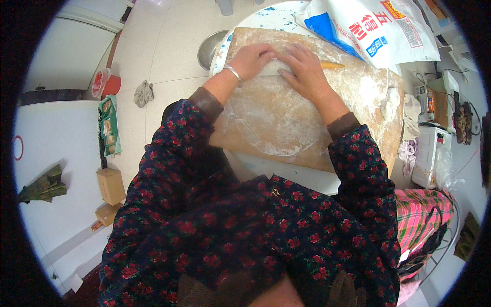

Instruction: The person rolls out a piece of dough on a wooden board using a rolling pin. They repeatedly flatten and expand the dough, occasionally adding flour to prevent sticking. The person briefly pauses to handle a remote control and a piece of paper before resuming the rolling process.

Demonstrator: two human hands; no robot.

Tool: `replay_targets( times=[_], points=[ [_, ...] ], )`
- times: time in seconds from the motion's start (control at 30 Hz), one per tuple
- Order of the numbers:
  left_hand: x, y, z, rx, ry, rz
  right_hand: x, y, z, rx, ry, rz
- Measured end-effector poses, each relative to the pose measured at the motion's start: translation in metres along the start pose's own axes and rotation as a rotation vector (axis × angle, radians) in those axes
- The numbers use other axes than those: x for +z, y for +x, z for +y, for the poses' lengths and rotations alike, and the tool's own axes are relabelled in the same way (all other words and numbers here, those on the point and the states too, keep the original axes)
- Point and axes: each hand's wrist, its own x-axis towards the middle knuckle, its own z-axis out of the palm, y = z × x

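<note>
Flat on a round table lies a floured wooden board (pixel 284 115). Near its far edge my left hand (pixel 255 59), with a silver bangle at the wrist, and my right hand (pixel 305 71) rest on a pale piece of dough (pixel 271 68), partly hidden under the fingers. Behind my right hand the tapered end of a wooden rolling pin (pixel 333 65) shows; the rest of it is hidden. A small floury lump, apparently dough (pixel 390 103), sits near the board's right edge. White flour is spread over much of the board.
A large white flour bag (pixel 387 34) covers the table's far right. Beyond the left edge stands a metal basin (pixel 211 50). A red bucket (pixel 111 85) and a grey cloth (pixel 144 94) are on the tiled floor. At right are a white box (pixel 425 153) and a plaid cloth (pixel 422 215).
</note>
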Motion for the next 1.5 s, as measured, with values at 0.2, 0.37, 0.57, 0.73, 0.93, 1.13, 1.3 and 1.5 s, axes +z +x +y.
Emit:
replay_targets(
  times=[0.2, 0.37, 0.57, 0.73, 0.93, 1.13, 1.3, 1.5],
  points=[
    [-0.006, -0.003, 0.004, -0.012, 0.033, 0.005, -0.005, -0.001, -0.003, 0.075, 0.115, -0.009],
    [-0.006, -0.004, -0.006, 0.020, 0.006, -0.055, -0.003, 0.000, -0.004, 0.016, 0.036, -0.008],
    [-0.012, 0.005, -0.006, 0.058, 0.067, -0.145, 0.001, 0.001, -0.004, 0.037, 0.057, 0.024],
    [-0.013, 0.013, -0.005, 0.120, 0.133, -0.158, 0.005, 0.000, 0.002, 0.040, 0.058, 0.019],
    [-0.008, 0.018, -0.020, 0.117, 0.115, -0.125, 0.003, 0.002, 0.001, 0.033, 0.085, 0.036],
    [-0.005, 0.018, -0.022, 0.112, 0.070, -0.114, 0.005, -0.004, -0.005, 0.040, 0.009, 0.056],
    [-0.011, 0.017, -0.018, 0.172, 0.056, -0.197, 0.008, -0.004, -0.001, 0.057, 0.079, 0.070],
    [-0.012, 0.018, -0.013, 0.186, 0.192, -0.200, 0.005, -0.004, -0.002, 0.049, 0.079, 0.048]
  ],
)
